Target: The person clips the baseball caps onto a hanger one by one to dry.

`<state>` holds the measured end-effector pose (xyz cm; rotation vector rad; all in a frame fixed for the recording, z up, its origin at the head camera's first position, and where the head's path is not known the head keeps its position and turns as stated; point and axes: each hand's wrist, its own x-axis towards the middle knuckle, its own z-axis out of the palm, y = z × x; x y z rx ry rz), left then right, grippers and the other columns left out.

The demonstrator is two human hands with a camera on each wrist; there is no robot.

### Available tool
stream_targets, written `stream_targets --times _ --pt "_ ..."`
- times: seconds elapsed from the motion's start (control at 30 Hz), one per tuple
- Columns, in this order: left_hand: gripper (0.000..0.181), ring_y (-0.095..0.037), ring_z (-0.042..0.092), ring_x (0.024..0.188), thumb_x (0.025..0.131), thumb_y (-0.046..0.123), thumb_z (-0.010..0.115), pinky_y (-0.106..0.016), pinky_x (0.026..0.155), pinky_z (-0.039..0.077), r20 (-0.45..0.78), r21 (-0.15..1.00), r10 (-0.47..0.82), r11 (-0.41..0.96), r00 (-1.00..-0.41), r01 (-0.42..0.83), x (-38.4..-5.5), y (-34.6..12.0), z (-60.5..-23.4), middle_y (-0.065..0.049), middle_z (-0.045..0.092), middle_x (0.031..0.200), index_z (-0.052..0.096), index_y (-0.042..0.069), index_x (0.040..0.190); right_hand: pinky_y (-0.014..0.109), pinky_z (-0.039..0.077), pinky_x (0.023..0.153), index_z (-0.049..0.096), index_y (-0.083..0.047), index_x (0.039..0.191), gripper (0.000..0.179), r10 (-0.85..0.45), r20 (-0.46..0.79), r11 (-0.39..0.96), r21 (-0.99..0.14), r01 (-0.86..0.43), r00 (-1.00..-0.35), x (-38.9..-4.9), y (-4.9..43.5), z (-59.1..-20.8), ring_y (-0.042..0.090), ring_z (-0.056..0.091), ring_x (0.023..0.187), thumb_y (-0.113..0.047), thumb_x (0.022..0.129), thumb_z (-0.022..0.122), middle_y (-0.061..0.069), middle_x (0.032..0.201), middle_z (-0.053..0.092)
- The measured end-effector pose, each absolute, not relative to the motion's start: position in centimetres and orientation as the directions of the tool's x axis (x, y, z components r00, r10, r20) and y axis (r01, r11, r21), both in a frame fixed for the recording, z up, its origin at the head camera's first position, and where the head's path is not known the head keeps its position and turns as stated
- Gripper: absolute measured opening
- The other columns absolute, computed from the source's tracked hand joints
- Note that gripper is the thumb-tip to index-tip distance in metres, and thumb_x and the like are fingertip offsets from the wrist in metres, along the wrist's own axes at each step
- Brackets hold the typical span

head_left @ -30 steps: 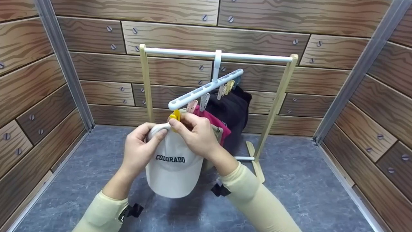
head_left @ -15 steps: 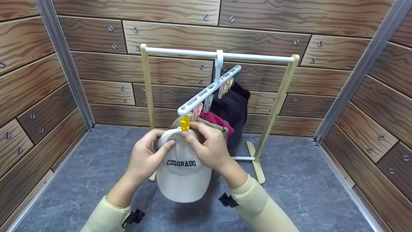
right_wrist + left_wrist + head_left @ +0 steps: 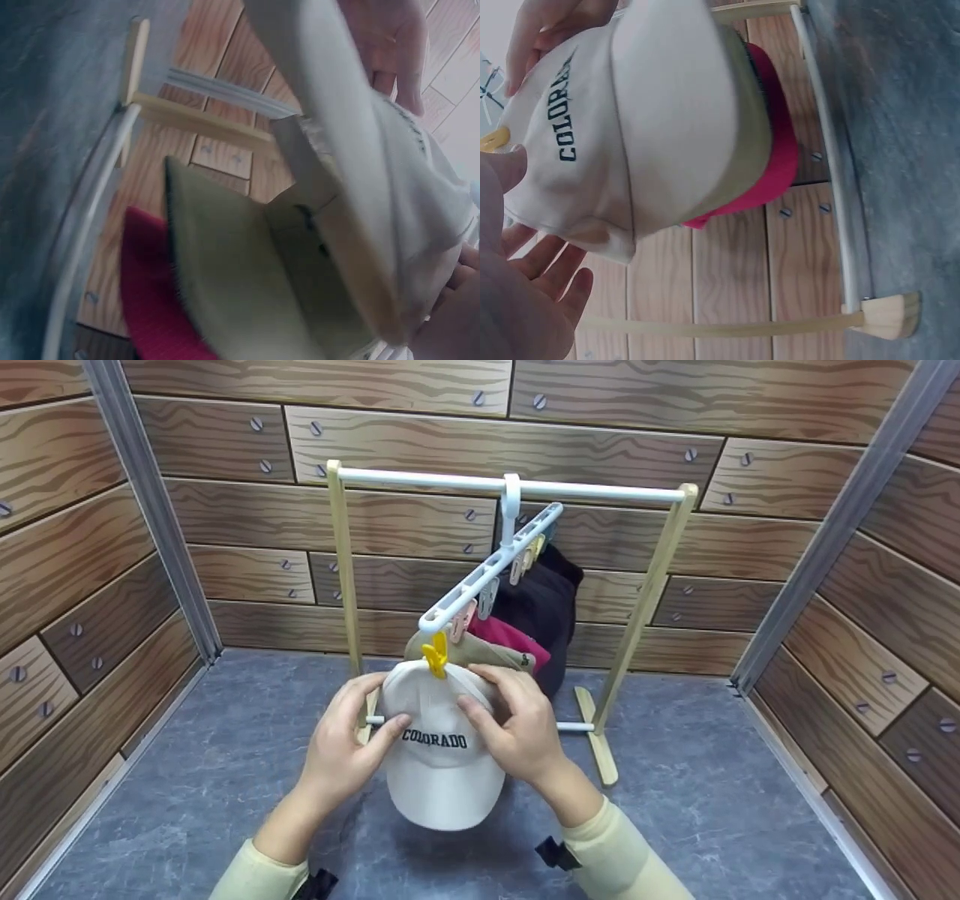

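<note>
A white baseball cap (image 3: pixel 444 795) lettered COLORADO hangs brim down from a yellow clothespin (image 3: pixel 435 654) at the near end of a pale blue clip hanger (image 3: pixel 480 577). My left hand (image 3: pixel 341 742) holds the cap's left side, thumb on the front and fingers round the edge. On the other side my right hand (image 3: pixel 525 727) grips it likewise, thumb on the crown. Neither hand is on the clothespin now. Close behind hang a khaki cap (image 3: pixel 476 651), a magenta cap (image 3: pixel 514 639) and a dark cap (image 3: pixel 536 600), each partly hidden by the one before it.
The hanger hooks over the white top bar (image 3: pixel 600 492) of a small rack with wooden posts (image 3: pixel 645 607). More clothespins (image 3: pixel 487 598) line the hanger. Wood-patterned walls (image 3: pixel 420 442) enclose the grey marbled floor (image 3: pixel 225 810) on three sides.
My right hand has let go of the yellow clothespin and moved down to the cap's right side. The cap and the hanger's near end have swung right, and my left hand has followed.
</note>
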<state>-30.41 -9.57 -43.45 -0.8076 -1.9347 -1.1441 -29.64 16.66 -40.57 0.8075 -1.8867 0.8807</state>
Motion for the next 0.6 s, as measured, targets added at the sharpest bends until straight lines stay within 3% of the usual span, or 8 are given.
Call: stream_targets --times 0.2,0.4,0.6 --pt "0.057 -0.031 0.064 0.137 0.095 0.016 0.090 -0.047 0.116 0.049 0.798 0.465 0.166 0.441 -0.579 0.768 -30.7 -9.7 -44.6 -0.010 0.069 0.145 0.066 0.004 0.146 0.045 0.055 0.100 0.073 -0.003 0.138 0.046 -0.147 0.873 0.541 -0.322 -0.777 -0.465 -29.3 18.3 -42.3 0.028 0.070 0.118 -0.018 0.096 0.086 0.007 0.133 0.076" --pt "0.061 -0.037 0.061 0.143 0.096 0.017 0.090 -0.056 0.115 0.051 0.756 0.498 0.181 0.467 -0.629 0.731 -30.9 -10.1 -45.8 -0.015 0.066 0.149 0.063 0.001 0.148 0.038 0.060 0.089 0.068 -0.001 0.143 0.053 -0.131 0.846 0.553 -0.371 -0.746 -0.517 -29.1 19.7 -43.8 0.024 0.070 0.115 -0.019 0.096 0.086 0.010 0.135 0.073" --pt "0.057 -0.032 0.067 0.132 0.097 0.017 0.088 -0.054 0.109 0.056 0.736 0.507 0.207 0.463 -0.645 0.727 -31.2 -10.3 -47.0 -0.012 0.068 0.142 0.063 0.000 0.145 0.048 0.056 0.103 0.065 0.001 0.145 0.058 -0.142 0.830 0.595 -0.364 -0.716 -0.540 -28.9 20.7 -44.9 0.028 0.070 0.125 -0.021 0.096 0.087 0.011 0.137 0.072"
